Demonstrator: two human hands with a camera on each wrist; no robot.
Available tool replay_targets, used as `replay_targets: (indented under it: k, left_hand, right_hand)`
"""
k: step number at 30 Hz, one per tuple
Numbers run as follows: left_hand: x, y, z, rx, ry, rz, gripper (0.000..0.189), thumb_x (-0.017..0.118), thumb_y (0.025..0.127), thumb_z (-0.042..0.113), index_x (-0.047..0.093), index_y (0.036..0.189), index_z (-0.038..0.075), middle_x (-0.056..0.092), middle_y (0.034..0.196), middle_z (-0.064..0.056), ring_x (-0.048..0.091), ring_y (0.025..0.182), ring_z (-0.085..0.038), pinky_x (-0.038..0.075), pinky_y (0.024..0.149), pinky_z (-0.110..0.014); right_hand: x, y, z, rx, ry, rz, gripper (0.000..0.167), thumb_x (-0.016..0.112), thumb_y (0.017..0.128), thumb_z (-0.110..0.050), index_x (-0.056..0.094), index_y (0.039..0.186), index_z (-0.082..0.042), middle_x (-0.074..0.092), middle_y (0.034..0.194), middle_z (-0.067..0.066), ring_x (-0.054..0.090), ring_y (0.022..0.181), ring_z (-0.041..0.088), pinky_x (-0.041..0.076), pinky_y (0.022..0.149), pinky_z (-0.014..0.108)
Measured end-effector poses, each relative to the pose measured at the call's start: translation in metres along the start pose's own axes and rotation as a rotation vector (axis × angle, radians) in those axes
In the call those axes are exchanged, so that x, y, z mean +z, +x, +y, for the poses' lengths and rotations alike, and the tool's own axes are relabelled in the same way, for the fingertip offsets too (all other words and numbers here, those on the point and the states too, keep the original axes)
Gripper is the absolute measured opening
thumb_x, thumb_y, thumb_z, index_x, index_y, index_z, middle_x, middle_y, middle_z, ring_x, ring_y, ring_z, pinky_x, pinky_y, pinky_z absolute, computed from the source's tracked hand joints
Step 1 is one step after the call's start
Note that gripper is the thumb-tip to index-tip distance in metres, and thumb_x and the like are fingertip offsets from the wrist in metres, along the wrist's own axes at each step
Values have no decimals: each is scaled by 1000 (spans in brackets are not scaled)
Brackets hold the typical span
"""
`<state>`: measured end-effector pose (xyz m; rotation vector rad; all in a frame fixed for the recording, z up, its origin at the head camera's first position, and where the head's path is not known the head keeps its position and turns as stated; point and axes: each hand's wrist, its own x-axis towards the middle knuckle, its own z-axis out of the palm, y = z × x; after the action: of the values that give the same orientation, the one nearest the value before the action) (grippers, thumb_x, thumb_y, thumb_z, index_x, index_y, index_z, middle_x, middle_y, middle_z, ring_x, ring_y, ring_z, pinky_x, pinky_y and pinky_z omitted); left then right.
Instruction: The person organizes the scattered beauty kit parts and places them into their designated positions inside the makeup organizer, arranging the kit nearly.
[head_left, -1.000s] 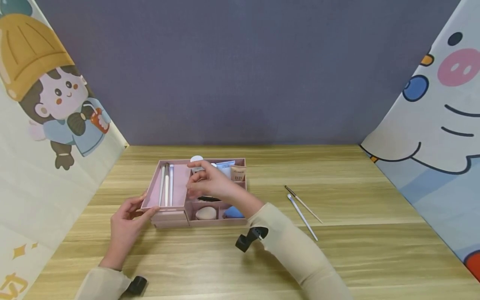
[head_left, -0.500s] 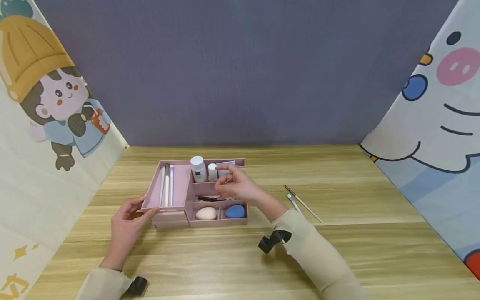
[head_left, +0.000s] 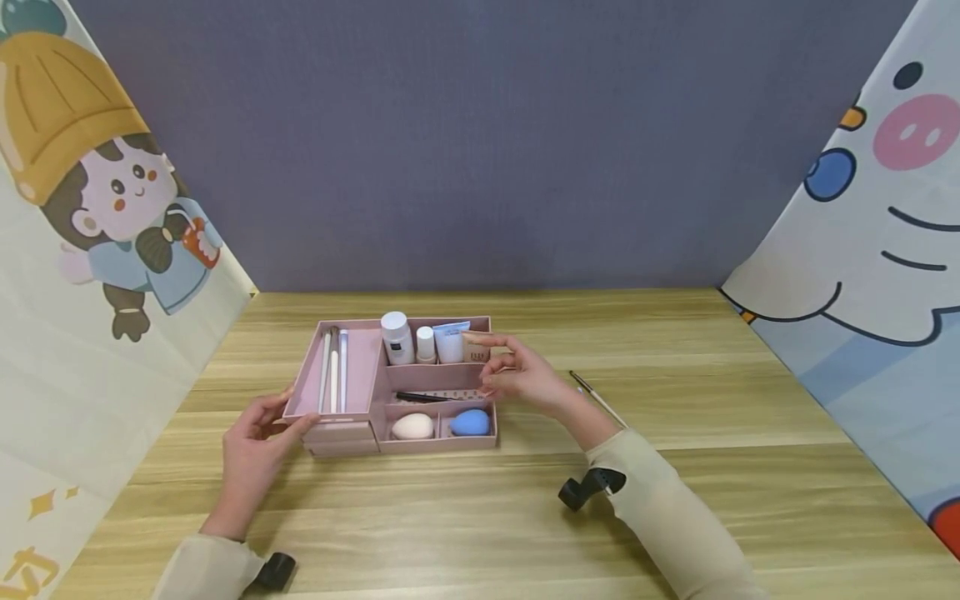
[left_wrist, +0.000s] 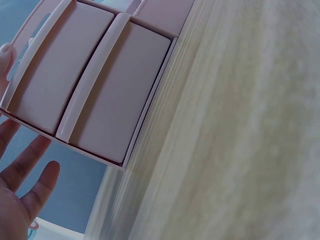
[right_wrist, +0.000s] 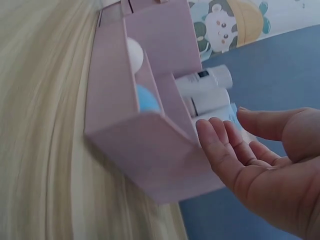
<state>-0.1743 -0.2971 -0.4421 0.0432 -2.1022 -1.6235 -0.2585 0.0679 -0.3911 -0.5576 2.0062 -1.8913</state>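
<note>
A pink makeup organizer (head_left: 362, 367) stands on the table, with three makeup brushes (head_left: 333, 371) in its left top tray. My left hand (head_left: 257, 446) holds that tray's front left corner, thumb on the rim and fingers along the side; in the left wrist view the fingertips (left_wrist: 46, 172) are spread beside two drawers (left_wrist: 120, 90). My right hand (head_left: 528, 379), fingers loosely bent and holding nothing, hovers at the organizer's right end. Its compartments hold a white bottle (head_left: 397, 340), a smaller bottle (head_left: 425, 343), tubes (head_left: 451, 342), a black pen (head_left: 422, 397) and two makeup sponges (head_left: 470, 422).
To the right of the organizer a thin brush (head_left: 597, 398) lies on the wooden table (head_left: 420, 517). Another brush is almost wholly hidden by my right arm. A grey panel (head_left: 480, 150) closes off the back, with printed cartoon sheets (head_left: 161, 250) at both sides.
My right hand has moved right, from beside the brush tray across the compartments to the organizer's right end, uncovering the bottles and sponges. The left hand has stayed in place.
</note>
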Motion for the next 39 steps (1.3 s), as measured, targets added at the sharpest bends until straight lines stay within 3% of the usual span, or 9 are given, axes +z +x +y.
replay_targets:
  k: [5,10,14,22,29,39]
  left_hand:
    - [-1,0,-1,-3,-8,-6,37,77,80,-11,62,114,-10,67,108,26,66,84,1,53,71,-11]
    - [0,0,-2,8,-14,-6,37,76,80,-12,62,114,-10,67,109,26,66,85,1,53,71,-11]
    - [1,1,-2,25,-33,7,37,76,78,-15,62,112,-12,68,108,24,66,89,2,52,73,-11]
    - [2,1,-1,35,-23,8,37,77,78,-14,62,111,-12,67,107,25,65,92,3,52,74,-11]
    - [2,1,-1,33,-23,20,36,77,77,-15,62,110,-12,68,104,25,65,90,3,53,73,-11]
    - [2,1,0,35,-7,8,37,77,78,-13,62,112,-11,67,104,27,64,90,4,52,74,-12]
  right_hand:
    - [-12,-8,4,36,3,26,58,55,91,12,32,144,5,58,99,19,66,83,26,57,85,52]
    - [-26,-17,9,56,-20,38,57,54,94,10,29,145,6,57,105,26,67,88,37,53,88,59]
    - [-40,-24,16,61,-40,52,56,55,96,9,29,145,7,56,106,29,66,92,41,57,85,53]
    - [-70,-42,26,83,-90,77,60,54,95,9,22,146,10,56,104,27,65,84,28,59,80,46]
    - [-92,-58,30,107,-171,92,64,56,95,8,18,146,12,55,106,29,62,83,25,59,76,40]
    - [-109,-76,26,202,-323,44,67,58,91,10,19,146,9,50,105,27,59,75,27,55,59,35]
